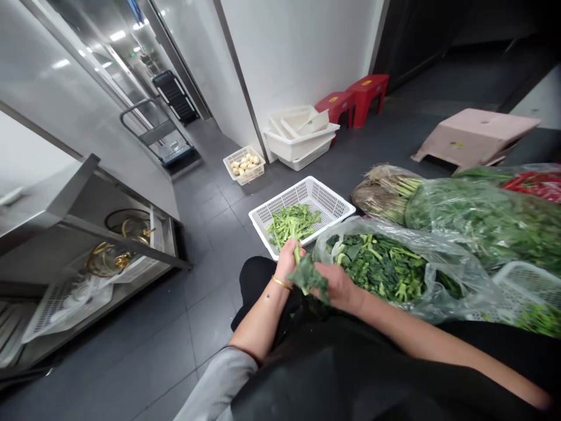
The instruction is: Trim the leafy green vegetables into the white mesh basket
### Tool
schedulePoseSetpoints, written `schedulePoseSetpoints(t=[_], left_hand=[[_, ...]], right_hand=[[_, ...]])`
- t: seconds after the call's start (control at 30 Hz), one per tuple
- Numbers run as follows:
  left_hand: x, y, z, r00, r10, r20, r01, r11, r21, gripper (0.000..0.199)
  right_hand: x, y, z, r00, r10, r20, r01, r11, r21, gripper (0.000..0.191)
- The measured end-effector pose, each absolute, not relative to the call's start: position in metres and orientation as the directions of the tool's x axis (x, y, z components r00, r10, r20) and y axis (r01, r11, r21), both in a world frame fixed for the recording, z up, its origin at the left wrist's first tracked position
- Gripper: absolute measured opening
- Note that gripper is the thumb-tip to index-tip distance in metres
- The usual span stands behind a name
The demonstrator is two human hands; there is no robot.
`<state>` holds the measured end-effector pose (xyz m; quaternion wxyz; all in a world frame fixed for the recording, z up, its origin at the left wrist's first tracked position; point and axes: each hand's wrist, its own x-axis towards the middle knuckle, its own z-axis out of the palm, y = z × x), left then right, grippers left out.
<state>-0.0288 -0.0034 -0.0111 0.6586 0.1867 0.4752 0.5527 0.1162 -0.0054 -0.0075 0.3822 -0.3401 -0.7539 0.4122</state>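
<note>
Over the black garment (350,374), the left hand (289,263) clamps a leafy green stalk (309,278) and the right hand (337,286) closes on its leaves, near a white plastic basket (326,190) of green stems (293,225), beside a clear plastic bag (464,292) of greens.

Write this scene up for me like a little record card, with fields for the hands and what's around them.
Left hand: pinching a leafy green stalk, gold bangle on the wrist
Right hand: gripping the same stalk's leaves
Below hands: white plastic basket holding trimmed green stems
Beside hands: clear plastic bag of dark leafy greens
Farther right: bagged greens, red chilies
Background: small basket of pale round vegetables, stacked white tubs, red stools, pink stool
Floor: grey tiles
</note>
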Motion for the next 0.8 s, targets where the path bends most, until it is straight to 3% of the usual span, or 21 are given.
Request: schedulePoseSetpoints(t=[0.13,0.2,0.27,0.33,0.43,0.57,0.67,0.8], left_hand=[[-0.040,-0.013,-0.006,0.246,0.912,-0.329,-0.543,0.410,0.733,0.036],[-0.033,-0.021,-0.006,0.319,0.901,-0.294,-0.499,0.424,0.756,0.038],[-0.021,-0.023,-0.009,0.227,0.931,-0.288,-0.452,0.362,0.815,0.038],[-0.012,-0.019,-0.013,0.020,0.954,-0.299,-0.438,0.278,0.855,0.036],[-0.016,-0.008,-0.015,-0.140,0.917,-0.373,-0.526,0.250,0.813,0.034],[-0.042,-0.008,-0.009,0.258,0.878,-0.404,-0.609,0.472,0.637,0.034],[-0.050,-0.018,-0.003,0.435,0.827,-0.356,-0.564,0.559,0.608,0.035],[-0.036,-0.024,-0.001,0.527,0.784,-0.329,-0.503,0.600,0.622,0.035]], right_hand=[[0.122,0.013,-0.008,-0.320,0.939,0.128,0.222,0.206,-0.953,0.034],[0.119,0.028,0.002,-0.356,0.933,0.058,0.248,0.155,-0.956,0.035],[0.114,0.033,0.011,-0.398,0.916,0.058,0.301,0.190,-0.934,0.034],[0.110,0.026,0.012,-0.422,0.899,0.121,0.363,0.290,-0.885,0.033],[0.115,0.004,-0.004,-0.534,0.798,0.278,0.336,0.503,-0.796,0.027],[0.136,-0.004,-0.028,-0.678,0.613,0.406,0.175,0.670,-0.721,0.020],[0.136,0.012,-0.018,-0.584,0.707,0.399,0.226,0.614,-0.756,0.023],[0.118,0.034,0.011,-0.396,0.841,0.369,0.387,0.518,-0.763,0.031]])
